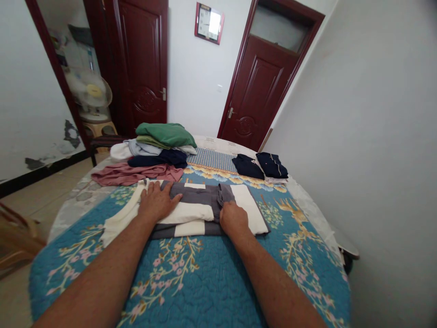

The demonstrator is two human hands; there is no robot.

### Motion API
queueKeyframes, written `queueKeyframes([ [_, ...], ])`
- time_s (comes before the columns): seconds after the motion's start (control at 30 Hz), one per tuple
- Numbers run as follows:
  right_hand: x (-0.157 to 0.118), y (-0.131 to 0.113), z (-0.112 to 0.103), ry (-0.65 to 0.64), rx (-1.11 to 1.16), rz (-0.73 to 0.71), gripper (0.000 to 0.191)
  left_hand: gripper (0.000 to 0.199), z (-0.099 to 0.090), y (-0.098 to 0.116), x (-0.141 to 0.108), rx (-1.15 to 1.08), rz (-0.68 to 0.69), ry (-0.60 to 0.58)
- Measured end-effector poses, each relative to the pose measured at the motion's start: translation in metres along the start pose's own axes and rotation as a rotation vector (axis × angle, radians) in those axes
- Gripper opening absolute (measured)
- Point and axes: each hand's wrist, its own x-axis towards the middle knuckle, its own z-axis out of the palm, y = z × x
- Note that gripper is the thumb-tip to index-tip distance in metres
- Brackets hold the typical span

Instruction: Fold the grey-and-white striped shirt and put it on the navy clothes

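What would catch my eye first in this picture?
The left hand and right hand press on a grey-and-white garment in the middle of a blue floral quilt. Beyond it, a stack of clothes topped with green sits to the left, folded navy clothes to the right.

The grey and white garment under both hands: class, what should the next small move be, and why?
Probably the left hand should fold the cream flap in over the grey and white garment, because that flap sticks out past the folded part onto the blue quilted bedspread. The right hand rests on the garment and could pin it meanwhile.
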Motion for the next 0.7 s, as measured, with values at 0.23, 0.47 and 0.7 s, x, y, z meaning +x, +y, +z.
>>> queueKeyframes([
  [0.23, 0.001, -0.002, 0.007, 0.027, -0.024, -0.013, 0.035, 0.083, 0.001, 0.000, 0.002, -0.007, -0.003, -0.019],
  [0.47, -0.006, -0.004, 0.003, 0.005, -0.085, -0.035, 0.034, 0.085, 0.003, -0.002, 0.003, -0.004, -0.001, -0.009],
  [0.7, -0.012, -0.009, -0.003, -0.018, -0.079, -0.030, 0.033, 0.085, 0.001, 0.000, 0.002, 0.000, 0.002, -0.015],
])
